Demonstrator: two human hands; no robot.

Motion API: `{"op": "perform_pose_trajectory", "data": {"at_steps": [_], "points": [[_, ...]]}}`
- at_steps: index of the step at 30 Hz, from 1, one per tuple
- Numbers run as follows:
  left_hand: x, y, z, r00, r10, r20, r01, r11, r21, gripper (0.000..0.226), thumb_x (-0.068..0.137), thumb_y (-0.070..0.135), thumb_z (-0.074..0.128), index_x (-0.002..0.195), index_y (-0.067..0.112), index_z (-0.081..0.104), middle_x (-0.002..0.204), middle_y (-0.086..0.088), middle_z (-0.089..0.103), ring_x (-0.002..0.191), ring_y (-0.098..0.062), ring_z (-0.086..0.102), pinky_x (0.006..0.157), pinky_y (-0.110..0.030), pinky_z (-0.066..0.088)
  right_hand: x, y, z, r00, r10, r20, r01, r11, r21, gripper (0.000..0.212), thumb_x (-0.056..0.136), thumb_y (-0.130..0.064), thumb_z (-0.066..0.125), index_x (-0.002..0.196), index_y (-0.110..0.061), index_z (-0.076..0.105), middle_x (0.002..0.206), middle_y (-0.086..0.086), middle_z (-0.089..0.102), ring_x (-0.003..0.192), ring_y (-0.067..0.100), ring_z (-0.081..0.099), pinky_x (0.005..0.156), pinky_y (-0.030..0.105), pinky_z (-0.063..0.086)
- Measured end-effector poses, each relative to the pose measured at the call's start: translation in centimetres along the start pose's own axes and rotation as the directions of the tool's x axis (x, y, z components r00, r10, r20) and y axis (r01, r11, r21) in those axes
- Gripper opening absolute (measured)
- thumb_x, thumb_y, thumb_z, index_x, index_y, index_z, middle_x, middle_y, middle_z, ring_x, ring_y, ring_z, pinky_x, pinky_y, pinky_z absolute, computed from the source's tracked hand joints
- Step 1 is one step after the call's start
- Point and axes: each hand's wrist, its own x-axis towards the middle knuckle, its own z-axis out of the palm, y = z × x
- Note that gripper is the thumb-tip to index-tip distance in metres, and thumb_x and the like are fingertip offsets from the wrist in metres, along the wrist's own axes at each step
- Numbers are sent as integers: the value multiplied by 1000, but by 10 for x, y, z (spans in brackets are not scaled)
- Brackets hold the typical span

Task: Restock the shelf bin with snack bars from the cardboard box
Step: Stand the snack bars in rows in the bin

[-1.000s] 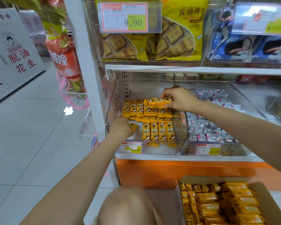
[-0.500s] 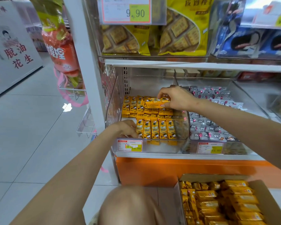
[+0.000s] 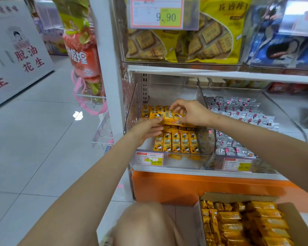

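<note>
The handful of snack bars (image 3: 169, 118) hangs crosswise over the middle of the shelf bin (image 3: 132, 110), long axis left to right, printed faces up and toward me. The bars already laid (image 3: 176, 143) run front to back, so I judge I hold mine sideways to square the stack before turning it into a row. My right hand (image 3: 190, 112) curls over its right end, pinching it. My left hand (image 3: 146, 129) touches the left end to steady it; whether it truly grips I cannot tell. The cardboard box (image 3: 302, 221) sits below to the right, well filled.
</note>
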Motion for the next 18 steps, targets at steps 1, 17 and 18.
{"op": "perform_pose_trajectory", "data": {"at_steps": [1, 17, 18], "points": [[0, 1, 1, 1000, -8, -23, 6, 996, -84, 37, 88, 19, 63, 117, 1, 50, 101, -17, 64, 85, -20, 66, 68, -25, 58, -1, -1, 0, 1000, -14, 5, 14, 1000, 0, 50, 71, -10, 80, 115, -19, 57, 98, -8, 59, 87, 13, 54, 80, 26, 45], [-65, 21, -2, 968, 242, -61, -172, 823, 541, 44, 84, 27, 67, 119, 11, 45, 102, -5, 60, 92, -17, 58, 82, -32, 50, 7, -3, -9, 968, -239, 75, 250, 906, -341, 41, 77, -28, 74, 115, -24, 62, 112, 0, 57, 106, 17, 49, 79, 24, 32], [-77, 20, -7, 954, 295, -47, -209, 772, 600, 39, 84, 28, 68, 115, 14, 49, 98, -1, 61, 90, -15, 58, 84, -32, 49, 11, -5, -7, 966, -240, 100, 260, 901, -349, 40, 77, -28, 74, 115, -25, 62, 112, 0, 57, 107, 17, 49, 81, 25, 34]]}}
